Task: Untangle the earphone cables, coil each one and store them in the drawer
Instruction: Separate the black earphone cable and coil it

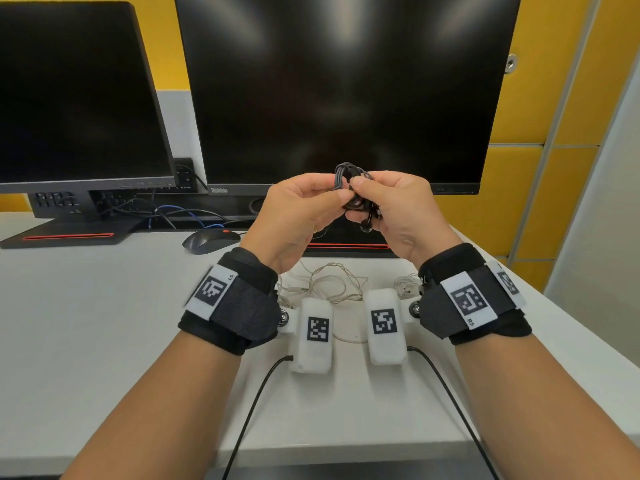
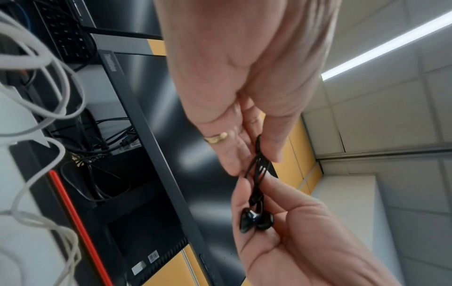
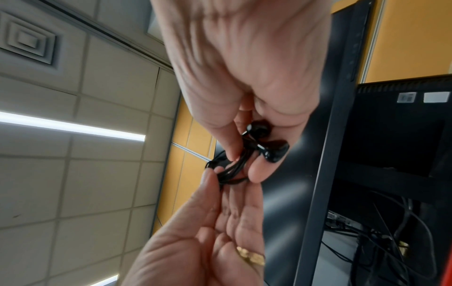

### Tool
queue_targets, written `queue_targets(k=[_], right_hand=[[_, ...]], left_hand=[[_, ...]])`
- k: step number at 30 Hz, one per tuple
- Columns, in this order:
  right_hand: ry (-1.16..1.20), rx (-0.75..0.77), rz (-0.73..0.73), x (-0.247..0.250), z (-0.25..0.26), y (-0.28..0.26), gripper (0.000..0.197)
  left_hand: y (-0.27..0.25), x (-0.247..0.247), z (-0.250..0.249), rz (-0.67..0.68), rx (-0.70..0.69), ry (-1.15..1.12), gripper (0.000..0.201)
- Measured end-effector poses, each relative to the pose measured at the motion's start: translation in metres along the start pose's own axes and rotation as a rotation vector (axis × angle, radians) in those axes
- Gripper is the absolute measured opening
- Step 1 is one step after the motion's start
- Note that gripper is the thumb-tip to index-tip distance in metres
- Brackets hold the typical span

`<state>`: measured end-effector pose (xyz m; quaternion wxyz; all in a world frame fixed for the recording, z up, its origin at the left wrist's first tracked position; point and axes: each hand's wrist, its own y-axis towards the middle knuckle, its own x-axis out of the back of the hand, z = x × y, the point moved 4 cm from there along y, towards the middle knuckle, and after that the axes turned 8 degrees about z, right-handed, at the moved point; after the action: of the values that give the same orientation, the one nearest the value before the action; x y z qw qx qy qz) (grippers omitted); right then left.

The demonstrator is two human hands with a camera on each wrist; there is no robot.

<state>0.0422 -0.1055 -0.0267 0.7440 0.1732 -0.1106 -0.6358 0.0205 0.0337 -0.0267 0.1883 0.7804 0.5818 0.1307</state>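
Note:
A black earphone cable [image 1: 350, 188], wound into a small coil, is held up in front of the middle monitor between both hands. My left hand [image 1: 334, 196] pinches the coil's left side with thumb and fingers. My right hand [image 1: 362, 190] pinches its right side, and the two black earbuds [image 3: 267, 144] hang by its curled fingers. The left wrist view shows the cable strands [image 2: 259, 160] running from my left fingertips down to the earbuds [image 2: 255, 220] at my right palm. A white earphone cable [image 1: 329, 284] lies loose and tangled on the desk under my wrists. No drawer is in view.
Two dark monitors [image 1: 339, 91] [image 1: 76, 98] stand at the back of the white desk [image 1: 104, 323]. A black mouse [image 1: 210, 240] lies left of the hands, with a mess of black and blue cables [image 1: 180, 213] behind it. Yellow wall panels rise on the right.

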Motion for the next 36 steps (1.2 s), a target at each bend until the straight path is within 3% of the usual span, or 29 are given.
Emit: queue_targets(k=[5, 10, 14, 19, 24, 29, 33, 36], right_hand=[[0.032, -0.025, 0.028, 0.002, 0.000, 0.001, 0.023], [-0.058, -0.050, 0.044, 0.005, 0.000, 0.002, 0.024], [-0.133, -0.037, 0.056, 0.003, -0.004, 0.003, 0.024], [-0.266, 0.105, -0.076, 0.000, 0.003, -0.001, 0.021], [-0.366, 0.170, -0.047, -0.003, 0.008, -0.005, 0.009], [-0.355, 0.043, 0.062, -0.004, 0.006, -0.005, 0.018], [-0.283, -0.177, 0.021, 0.006, 0.002, 0.000, 0.016], [-0.293, -0.319, 0.008, 0.018, -0.002, 0.001, 0.016]], left_hand=[[0.001, 0.000, 0.003, 0.004, 0.046, 0.075, 0.020], [0.001, -0.003, 0.002, 0.018, 0.033, 0.223, 0.011], [0.004, -0.004, 0.007, 0.003, 0.044, 0.315, 0.014], [0.006, 0.002, 0.009, -0.058, 0.079, 0.317, 0.011], [0.005, 0.003, 0.010, -0.050, 0.141, 0.249, 0.016], [0.004, 0.001, 0.011, -0.015, 0.205, 0.120, 0.013], [0.002, -0.010, 0.015, 0.003, 0.330, 0.048, 0.015], [0.002, -0.014, 0.017, 0.018, 0.479, 0.092, 0.047]])
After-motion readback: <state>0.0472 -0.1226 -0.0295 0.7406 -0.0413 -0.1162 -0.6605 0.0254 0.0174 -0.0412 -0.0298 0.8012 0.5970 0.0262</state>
